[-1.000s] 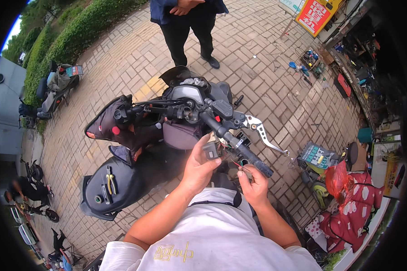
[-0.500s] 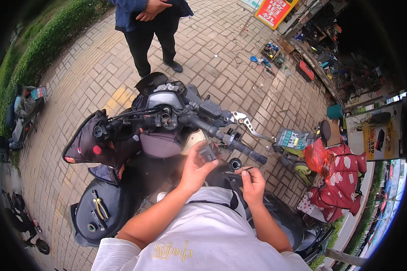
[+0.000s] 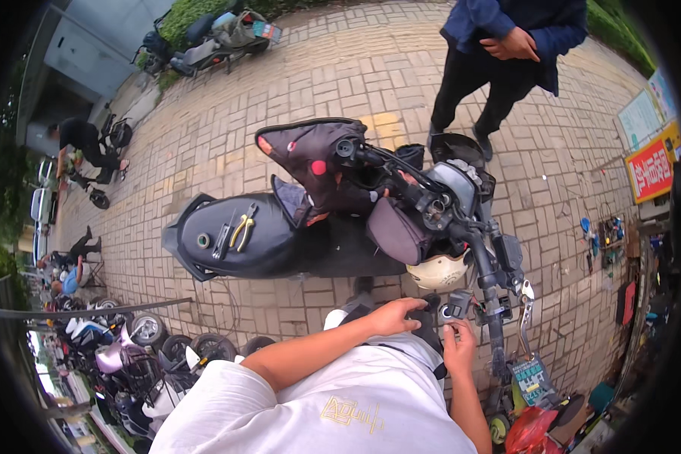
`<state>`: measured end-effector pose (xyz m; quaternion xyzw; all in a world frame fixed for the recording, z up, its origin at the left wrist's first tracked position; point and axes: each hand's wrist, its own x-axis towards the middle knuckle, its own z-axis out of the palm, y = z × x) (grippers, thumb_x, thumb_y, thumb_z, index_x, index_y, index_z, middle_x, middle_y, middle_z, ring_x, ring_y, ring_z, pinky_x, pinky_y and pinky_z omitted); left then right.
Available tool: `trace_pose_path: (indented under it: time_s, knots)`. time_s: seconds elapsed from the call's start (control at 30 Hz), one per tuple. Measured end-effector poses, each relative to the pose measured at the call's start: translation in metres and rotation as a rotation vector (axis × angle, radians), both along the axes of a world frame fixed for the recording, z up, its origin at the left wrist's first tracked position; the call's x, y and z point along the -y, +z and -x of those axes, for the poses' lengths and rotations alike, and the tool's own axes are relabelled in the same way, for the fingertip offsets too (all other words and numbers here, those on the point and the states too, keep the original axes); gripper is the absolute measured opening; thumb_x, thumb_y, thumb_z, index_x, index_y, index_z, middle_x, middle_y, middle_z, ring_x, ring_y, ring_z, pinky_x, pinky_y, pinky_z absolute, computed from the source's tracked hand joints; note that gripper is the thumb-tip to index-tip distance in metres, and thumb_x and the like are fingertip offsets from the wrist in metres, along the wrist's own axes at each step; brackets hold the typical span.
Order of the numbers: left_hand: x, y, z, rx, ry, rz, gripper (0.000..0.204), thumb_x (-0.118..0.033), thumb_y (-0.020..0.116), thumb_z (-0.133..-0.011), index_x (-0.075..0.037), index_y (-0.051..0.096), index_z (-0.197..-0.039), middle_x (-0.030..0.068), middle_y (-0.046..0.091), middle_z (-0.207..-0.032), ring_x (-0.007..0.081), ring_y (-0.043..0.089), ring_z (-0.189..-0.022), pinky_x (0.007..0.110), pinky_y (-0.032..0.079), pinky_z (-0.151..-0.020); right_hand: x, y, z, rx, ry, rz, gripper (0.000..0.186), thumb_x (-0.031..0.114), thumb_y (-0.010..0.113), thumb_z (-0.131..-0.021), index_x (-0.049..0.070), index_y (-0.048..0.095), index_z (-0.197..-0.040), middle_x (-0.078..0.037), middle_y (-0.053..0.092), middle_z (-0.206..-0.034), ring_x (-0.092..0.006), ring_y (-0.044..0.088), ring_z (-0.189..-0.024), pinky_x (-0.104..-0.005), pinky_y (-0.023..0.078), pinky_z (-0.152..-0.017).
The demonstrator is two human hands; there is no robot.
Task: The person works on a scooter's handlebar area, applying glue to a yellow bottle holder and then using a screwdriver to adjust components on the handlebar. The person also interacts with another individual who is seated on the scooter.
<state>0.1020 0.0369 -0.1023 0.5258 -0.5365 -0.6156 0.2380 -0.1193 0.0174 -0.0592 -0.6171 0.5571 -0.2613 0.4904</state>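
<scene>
Just in front of me, my right hand (image 3: 459, 344) is closed, with a small dark grey boxy part (image 3: 459, 304) at its fingertips. Beside that part shows a dark round piece with a ring-like opening (image 3: 446, 311). My left hand (image 3: 396, 316) is to the left, its fingers stretched toward the handlebar side with nothing visible in them. The motorbike's handlebar (image 3: 486, 266) runs close to my right hand, with a silver brake lever (image 3: 526, 314) at its end. A cream helmet (image 3: 437, 272) hangs below the bar.
On the black seat (image 3: 303, 246) lie yellow-handled pliers (image 3: 243, 227), a slim metal tool (image 3: 222, 242) and a ring (image 3: 203, 241). A person in dark clothes (image 3: 499, 68) stands beyond the bike. Parked scooters (image 3: 140, 363) crowd the lower left; a red bag (image 3: 533, 431) is lower right.
My view has swung left, so the whole seat shows. My left hand has come away from the grey part, which is now at my right fingertips.
</scene>
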Motion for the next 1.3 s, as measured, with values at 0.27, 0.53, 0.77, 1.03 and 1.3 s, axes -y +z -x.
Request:
trace_pose_path:
  time_s: [0.27,0.53,0.77,1.03,1.3]
  knots:
    - [-0.074,0.012,-0.038,0.517,0.477,0.336,0.079,-0.018,0.08,-0.07,-0.007,0.045,-0.14,0.017,0.043,-0.145,0.0377,0.035,-0.138,0.052,0.024,-0.115,0.0,0.008,-0.108,0.483,0.556,-0.115,0.009,0.004,0.065,-0.09,-0.003,0.066,-0.095,-0.011,0.067,-0.093,-0.0193,0.065,-0.084,-0.0302,0.052,-0.077]
    - [-0.145,0.056,-0.157,-0.149,1.405,0.116,0.064,-0.009,0.077,-0.083,-0.002,0.041,-0.135,0.0093,0.061,-0.11,0.0163,0.061,-0.099,0.032,0.052,-0.086,-0.007,0.036,-0.238,0.636,0.464,-0.381,0.021,0.008,0.061,-0.096,-0.004,0.061,-0.114,-0.01,0.066,-0.11,-0.0137,0.063,-0.095,-0.0274,0.05,-0.087]
    - [-0.235,0.04,-0.415,0.525,1.622,0.224,0.056,-0.021,0.073,-0.084,0.006,0.052,-0.127,0.0219,0.062,-0.123,0.0291,0.061,-0.115,0.036,0.047,-0.099,-0.033,0.01,-0.269,0.396,0.383,-0.411,0.026,0.008,0.062,-0.095,-0.005,0.059,-0.117,-0.013,0.067,-0.105,-0.016,0.065,-0.088,-0.0285,0.053,-0.082]
    - [-0.225,0.007,-0.512,1.162,1.326,-0.157,0.06,-0.032,0.073,-0.082,-0.005,0.052,-0.131,0.0152,0.056,-0.116,0.0345,0.058,-0.109,0.047,0.049,-0.086,-0.029,-0.037,-0.28,0.096,0.383,-0.455,0.031,0.014,0.059,-0.097,-0.003,0.057,-0.123,-0.011,0.065,-0.108,-0.0176,0.062,-0.09,-0.0291,0.051,-0.083]
    - [-0.231,0.007,-0.509,1.145,1.21,-0.169,0.056,-0.034,0.072,-0.081,-0.008,0.056,-0.128,0.0116,0.057,-0.12,0.0312,0.053,-0.116,0.048,0.045,-0.091,-0.034,-0.099,-0.473,0.037,0.587,-0.399,0.021,0.009,0.062,-0.091,-0.006,0.057,-0.105,-0.011,0.065,-0.081,-0.0143,0.061,-0.056,-0.0262,0.05,-0.048]
